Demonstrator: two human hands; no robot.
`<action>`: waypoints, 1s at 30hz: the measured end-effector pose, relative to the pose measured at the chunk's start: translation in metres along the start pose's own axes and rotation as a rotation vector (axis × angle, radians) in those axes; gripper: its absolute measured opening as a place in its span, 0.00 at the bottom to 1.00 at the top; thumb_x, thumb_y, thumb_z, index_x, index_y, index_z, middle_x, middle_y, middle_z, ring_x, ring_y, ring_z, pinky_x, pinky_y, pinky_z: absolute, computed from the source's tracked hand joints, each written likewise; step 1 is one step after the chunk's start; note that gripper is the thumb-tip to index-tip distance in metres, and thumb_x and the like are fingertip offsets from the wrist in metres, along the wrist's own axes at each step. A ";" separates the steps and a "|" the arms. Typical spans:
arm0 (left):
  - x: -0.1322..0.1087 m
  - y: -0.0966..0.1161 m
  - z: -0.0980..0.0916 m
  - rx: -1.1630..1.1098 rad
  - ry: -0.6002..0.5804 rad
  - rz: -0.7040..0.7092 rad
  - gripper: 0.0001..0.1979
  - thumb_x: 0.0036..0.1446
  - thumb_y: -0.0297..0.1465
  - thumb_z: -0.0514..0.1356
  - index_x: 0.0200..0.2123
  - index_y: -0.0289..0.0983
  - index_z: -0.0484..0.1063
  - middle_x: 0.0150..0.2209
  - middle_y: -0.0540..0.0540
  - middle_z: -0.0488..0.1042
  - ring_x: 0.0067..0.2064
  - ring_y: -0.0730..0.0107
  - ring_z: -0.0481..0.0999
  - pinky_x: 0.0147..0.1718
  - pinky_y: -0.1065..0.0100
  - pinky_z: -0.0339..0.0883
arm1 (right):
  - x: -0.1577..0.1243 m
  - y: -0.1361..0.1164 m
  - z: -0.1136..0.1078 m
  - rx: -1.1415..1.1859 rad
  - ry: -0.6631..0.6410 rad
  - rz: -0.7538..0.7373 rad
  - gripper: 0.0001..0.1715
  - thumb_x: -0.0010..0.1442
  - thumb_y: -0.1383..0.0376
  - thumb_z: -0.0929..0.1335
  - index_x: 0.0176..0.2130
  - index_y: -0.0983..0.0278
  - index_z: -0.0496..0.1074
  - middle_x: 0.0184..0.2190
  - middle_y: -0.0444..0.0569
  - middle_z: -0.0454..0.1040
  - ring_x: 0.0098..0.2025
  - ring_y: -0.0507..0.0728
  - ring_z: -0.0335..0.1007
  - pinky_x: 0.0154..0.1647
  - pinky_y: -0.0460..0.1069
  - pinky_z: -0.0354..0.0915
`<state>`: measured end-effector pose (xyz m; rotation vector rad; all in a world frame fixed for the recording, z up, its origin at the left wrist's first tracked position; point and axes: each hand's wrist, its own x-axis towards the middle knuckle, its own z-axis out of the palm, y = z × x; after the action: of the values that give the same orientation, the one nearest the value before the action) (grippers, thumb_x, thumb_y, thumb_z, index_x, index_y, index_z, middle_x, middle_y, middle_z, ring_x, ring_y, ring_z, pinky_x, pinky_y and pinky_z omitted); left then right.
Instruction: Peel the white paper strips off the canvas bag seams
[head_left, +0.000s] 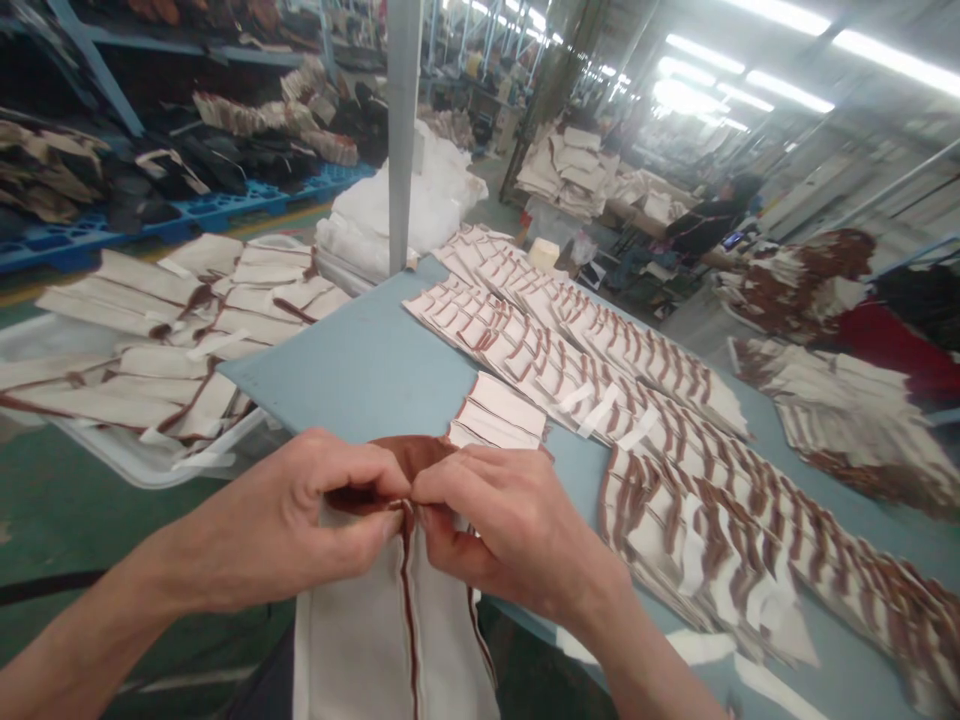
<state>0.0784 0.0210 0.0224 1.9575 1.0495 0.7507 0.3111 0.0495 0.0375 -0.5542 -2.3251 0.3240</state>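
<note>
Both hands pinch the top edge of a cream and brown sewn piece [360, 640], one on each side of its brown centre seam. My left hand [315, 520] grips the edge between thumb and forefinger, left of the seam. Close beside it, my right hand [495, 520] pinches the edge just right of the seam. Brown lining shows behind the fingertips, and the piece hangs down below the hands. Just beyond them, a small stack of cream pieces [499, 412] lies on the blue-grey table [337, 350].
Long overlapping rows of cream and brown pieces [540, 350] cover the table's right side. A white bin [142, 465] full of similar pieces stands at left. A grey metal post [400, 140] rises at the far table edge. Another person [712, 220] sits farther back.
</note>
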 end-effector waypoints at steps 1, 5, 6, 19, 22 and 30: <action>0.000 0.002 0.000 0.026 0.003 -0.005 0.12 0.63 0.26 0.58 0.28 0.38 0.76 0.23 0.58 0.67 0.24 0.78 0.66 0.24 0.75 0.56 | 0.001 -0.001 0.000 -0.021 0.011 -0.008 0.14 0.64 0.77 0.64 0.33 0.60 0.71 0.25 0.42 0.80 0.25 0.51 0.73 0.29 0.46 0.62; 0.000 0.011 0.002 0.037 -0.003 -0.034 0.11 0.62 0.26 0.57 0.26 0.39 0.72 0.22 0.59 0.64 0.23 0.78 0.63 0.22 0.74 0.54 | 0.003 -0.005 0.000 -0.036 0.012 -0.018 0.14 0.66 0.77 0.64 0.34 0.60 0.72 0.24 0.41 0.79 0.24 0.50 0.72 0.27 0.47 0.60; 0.001 0.012 0.004 0.019 -0.001 -0.040 0.10 0.60 0.26 0.57 0.26 0.39 0.70 0.22 0.59 0.63 0.23 0.78 0.62 0.22 0.74 0.53 | 0.003 -0.006 0.000 -0.041 0.004 -0.018 0.14 0.67 0.76 0.63 0.35 0.60 0.72 0.24 0.41 0.79 0.24 0.50 0.72 0.27 0.47 0.59; -0.007 0.006 0.018 -0.001 0.017 -0.094 0.10 0.60 0.28 0.56 0.27 0.39 0.71 0.22 0.58 0.66 0.24 0.77 0.63 0.23 0.74 0.55 | -0.020 -0.006 0.013 0.147 -0.131 0.251 0.08 0.65 0.71 0.66 0.37 0.60 0.73 0.28 0.45 0.81 0.28 0.54 0.76 0.32 0.47 0.64; -0.008 0.004 0.012 0.091 0.004 -0.059 0.09 0.62 0.29 0.58 0.29 0.39 0.73 0.23 0.58 0.70 0.25 0.77 0.66 0.23 0.74 0.56 | -0.018 -0.007 0.013 0.335 -0.177 0.392 0.03 0.67 0.66 0.66 0.40 0.59 0.71 0.33 0.46 0.83 0.32 0.55 0.78 0.36 0.47 0.66; -0.012 0.005 0.009 0.171 0.003 0.060 0.11 0.63 0.25 0.56 0.29 0.40 0.72 0.23 0.58 0.70 0.24 0.77 0.67 0.25 0.73 0.56 | -0.011 -0.014 0.012 0.349 -0.309 0.596 0.05 0.57 0.62 0.69 0.31 0.58 0.67 0.26 0.39 0.71 0.28 0.54 0.64 0.36 0.49 0.57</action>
<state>0.0820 0.0055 0.0205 2.1424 1.0915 0.7166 0.3059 0.0309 0.0279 -1.0695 -2.2606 1.1386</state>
